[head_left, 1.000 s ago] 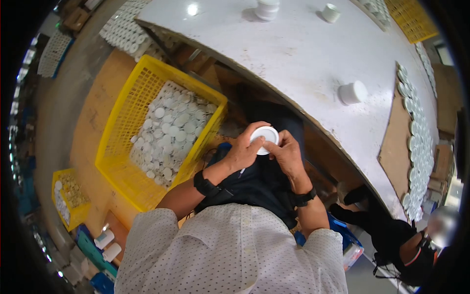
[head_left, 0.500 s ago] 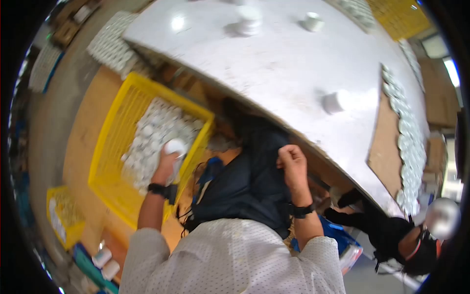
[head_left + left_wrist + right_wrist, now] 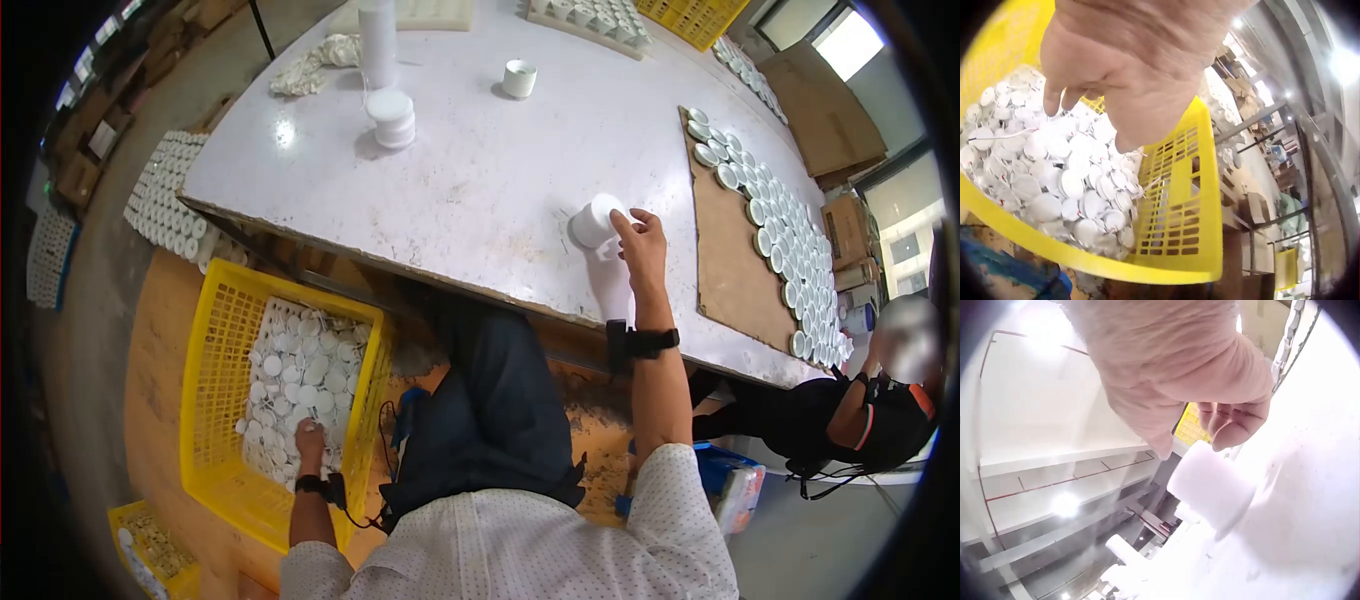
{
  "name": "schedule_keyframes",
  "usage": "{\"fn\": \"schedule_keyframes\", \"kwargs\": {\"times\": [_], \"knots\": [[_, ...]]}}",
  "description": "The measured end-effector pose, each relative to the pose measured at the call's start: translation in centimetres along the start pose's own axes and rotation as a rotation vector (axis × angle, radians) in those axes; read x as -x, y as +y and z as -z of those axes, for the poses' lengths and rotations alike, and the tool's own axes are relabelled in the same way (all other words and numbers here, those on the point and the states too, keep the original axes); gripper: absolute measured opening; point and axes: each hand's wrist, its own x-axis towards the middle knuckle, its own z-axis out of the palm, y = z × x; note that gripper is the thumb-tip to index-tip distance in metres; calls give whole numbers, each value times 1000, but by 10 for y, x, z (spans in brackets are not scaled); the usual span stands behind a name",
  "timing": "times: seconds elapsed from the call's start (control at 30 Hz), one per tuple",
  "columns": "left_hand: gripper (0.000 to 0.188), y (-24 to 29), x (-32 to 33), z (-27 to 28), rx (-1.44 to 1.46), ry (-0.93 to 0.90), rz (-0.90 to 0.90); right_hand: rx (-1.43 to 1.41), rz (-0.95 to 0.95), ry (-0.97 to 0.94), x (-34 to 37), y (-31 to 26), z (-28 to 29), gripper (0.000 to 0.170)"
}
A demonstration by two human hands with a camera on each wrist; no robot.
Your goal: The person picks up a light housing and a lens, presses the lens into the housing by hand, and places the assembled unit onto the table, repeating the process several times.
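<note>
Cylinder [image 3: 595,223] beside right hand [image 3: 643,247] | table edge [image 3: 440,273] apart | left hand [image 3: 310,442] in crate [image 3: 1210,206]

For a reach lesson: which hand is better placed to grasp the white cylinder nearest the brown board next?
Probably the right hand: its fingers are near the white cylinder; the left hand is over the yellow plastic basket.

Cardboard box [image 3: 848,235] near a window [image 3: 904,248]

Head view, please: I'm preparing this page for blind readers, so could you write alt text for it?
A person's right hand is poised at a white cylinder on a pale table, while their left hand is over white discs in a yellow basket. White round pieces lie on a brown board.
</note>
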Motion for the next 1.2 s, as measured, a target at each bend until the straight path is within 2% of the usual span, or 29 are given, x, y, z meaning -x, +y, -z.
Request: {"fn": "schedule_keyframes", "kwargs": {"times": [0.03,0.17,0.23,0.27,0.33,0.37,0.43,0.5,0.57,0.7,0.77,0.97,1.03,1.1,1.13,1.2], "knots": [[36,-64,-41,-42,70,4,-50,-19,-21,-39,-7,4,-2,49],[32,34,23,-47,183,-101,-21,-46,-23,-103,-17,9,-1,48],[29,67,42,-42,233,-174,-113,-187,-14,-78,-19,17,-1,40],[29,63,38,-48,231,-174,-121,-192,-13,-71,-19,19,-1,40],[27,48,30,-68,316,-130,-277,-370,-77,-48,-19,21,-2,28],[26,42,27,-74,343,-108,-356,-376,-76,-42,-19,21,-1,28],[25,67,39,-61,302,-145,-307,-532,-165,-94,-20,22,-1,22],[24,87,54,-52,262,-179,-258,-538,-189,-131,-23,24,0,21],[23,97,60,-49,261,-239,-130,-543,-213,-167,-25,25,0,20],[22,80,59,-60,176,-224,-199,-567,-208,-146,-20,22,1,18],[22,66,55,-68,161,-191,-302,-613,-209,-120,-17,20,2,17],[21,73,59,-65,169,-256,-261,-687,-225,-61,-14,29,11,15],[21,80,62,-61,170,-239,-316,-878,-255,-37,-12,33,16,13],[21,89,65,-58,170,-227,-374,-886,-246,21,-3,30,24,13],[21,94,66,-56,180,-239,-348,-892,-236,71,1,27,27,13],[20,92,65,-61,187,-258,-321,-865,-237,48,5,29,26,14]]}}
